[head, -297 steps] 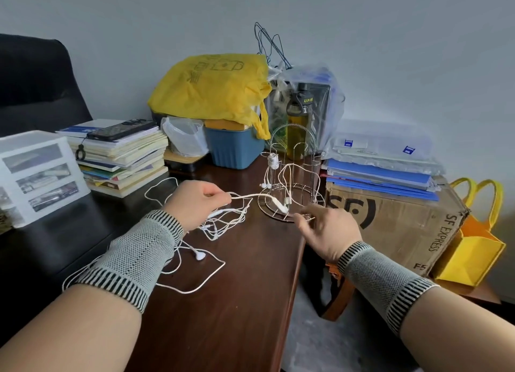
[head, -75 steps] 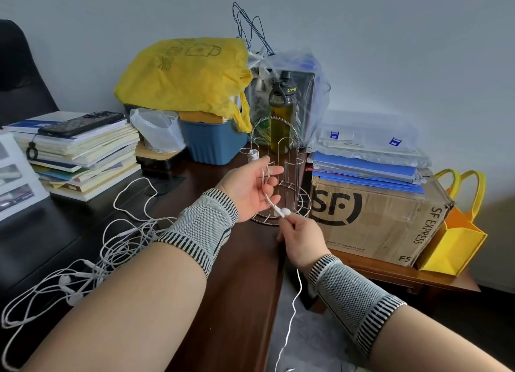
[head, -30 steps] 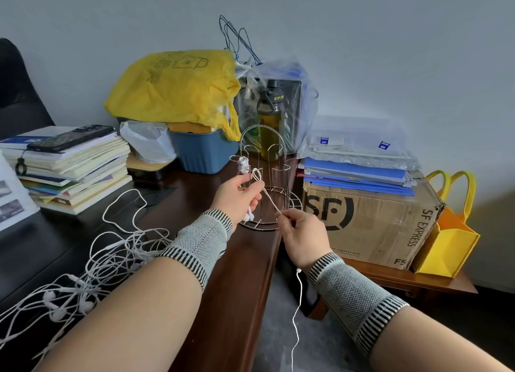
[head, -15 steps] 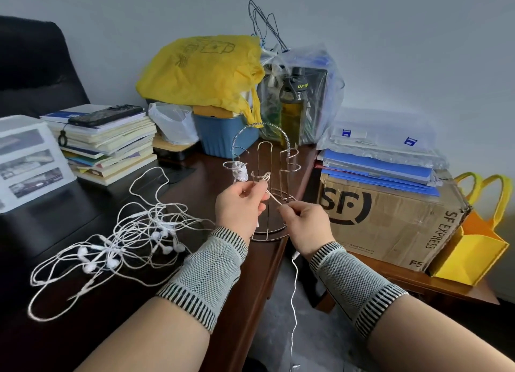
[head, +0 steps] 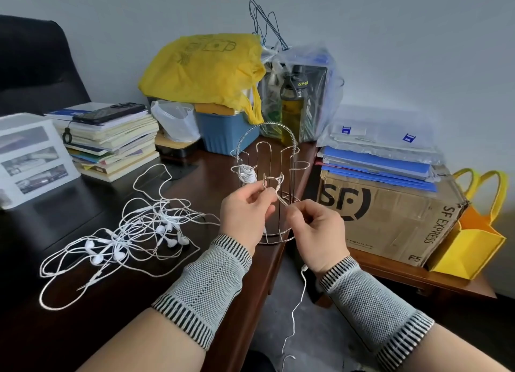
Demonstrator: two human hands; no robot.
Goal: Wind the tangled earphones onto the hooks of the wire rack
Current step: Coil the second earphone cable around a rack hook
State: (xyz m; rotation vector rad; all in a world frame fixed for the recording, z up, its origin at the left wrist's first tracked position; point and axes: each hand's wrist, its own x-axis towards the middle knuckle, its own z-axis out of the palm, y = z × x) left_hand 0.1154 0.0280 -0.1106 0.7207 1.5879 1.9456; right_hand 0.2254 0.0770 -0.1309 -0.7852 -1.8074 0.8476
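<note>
A metal wire rack [head: 289, 159] stands at the desk's right edge, with one white earphone bundle [head: 247, 174] wound on a left hook. My left hand [head: 245, 218] pinches a white earphone cable [head: 281, 199] just below the rack's front hook [head: 273, 179]. My right hand [head: 315, 232] grips the same cable to the right, pulled taut between both hands. The cable's loose end [head: 298, 304] hangs down past my right wrist toward the floor. A tangled pile of white earphones [head: 133, 232] lies on the desk to the left.
A book stack with a phone on top [head: 108, 140] sits at the back left, beside a white box [head: 30, 157]. A yellow bag [head: 203, 70], a blue tub [head: 228, 131] and a bottle [head: 292, 109] crowd behind the rack. An SF Express carton [head: 390, 212] stands right.
Both hands have closed in under the rack's front hook with the cable drawn tighter between them. The view shifted slightly; the tangled pile lies as before.
</note>
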